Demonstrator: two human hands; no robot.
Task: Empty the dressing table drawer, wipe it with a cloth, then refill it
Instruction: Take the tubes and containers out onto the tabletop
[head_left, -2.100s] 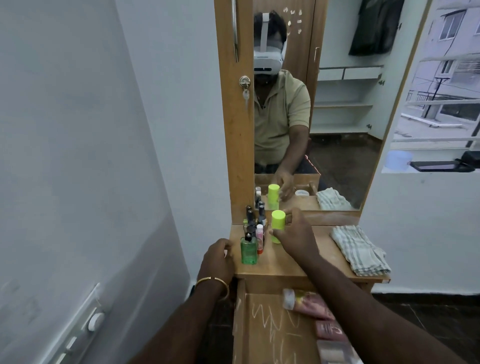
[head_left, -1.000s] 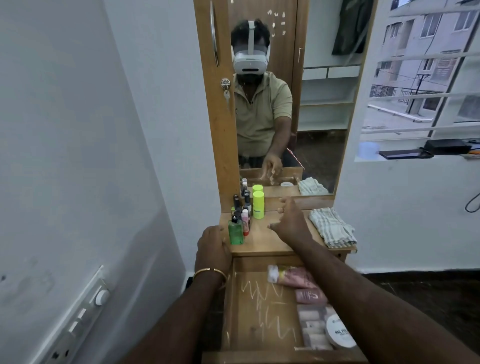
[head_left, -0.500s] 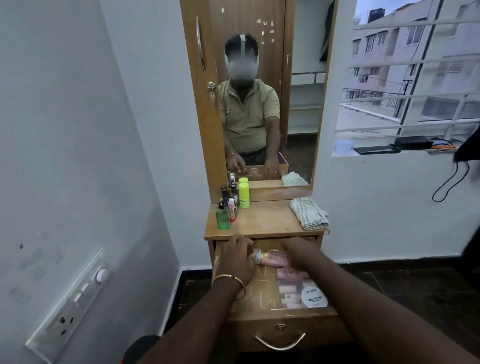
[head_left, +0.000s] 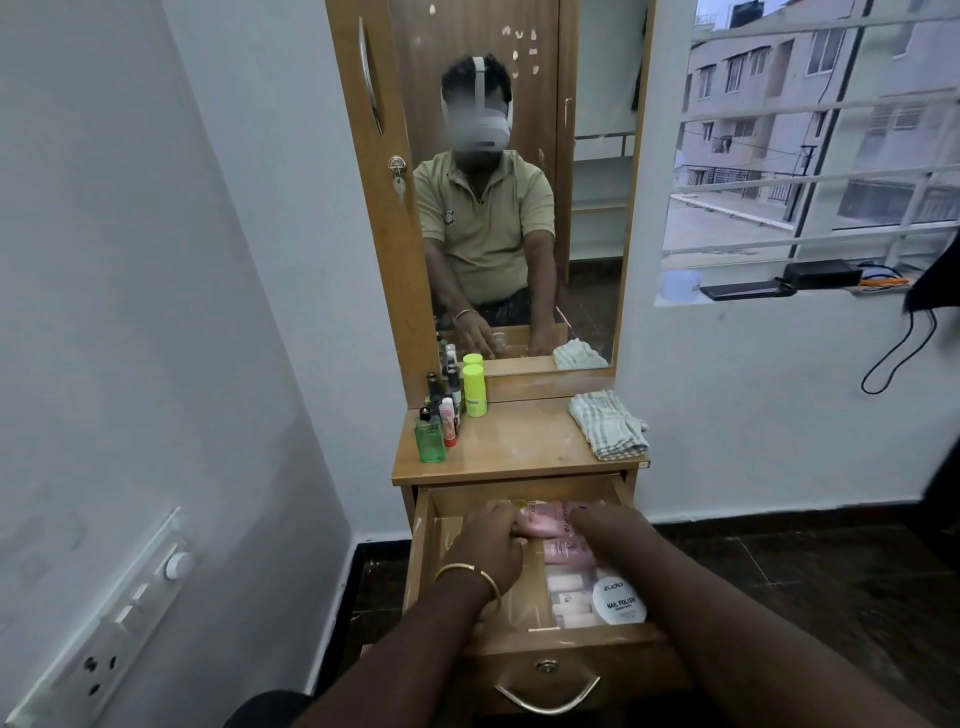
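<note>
wooden desk (head_left: 524, 457) below a mirror, its drawer (head_left: 571, 642) pulled open. left hand (head_left: 491, 545) curls around a pink tube (head_left: 545, 526) at the drawer's back; right hand (head_left: 605, 525) rests on the same tube, grip unclear. more tubes and a nail polish jar (head_left: 619, 603) lie inside. bottles (head_left: 447, 410) and a folded cloth (head_left: 610, 425) sit on top.

One head-worn view looks forward and down, close above the open drawer (head_left: 519, 642), facing the mirror (head_left: 519, 208)

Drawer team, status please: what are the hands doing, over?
Both hands in open drawer. Left hand and right hand on pink tube. Nail polish tub still inside. Nothing blocking.
</note>
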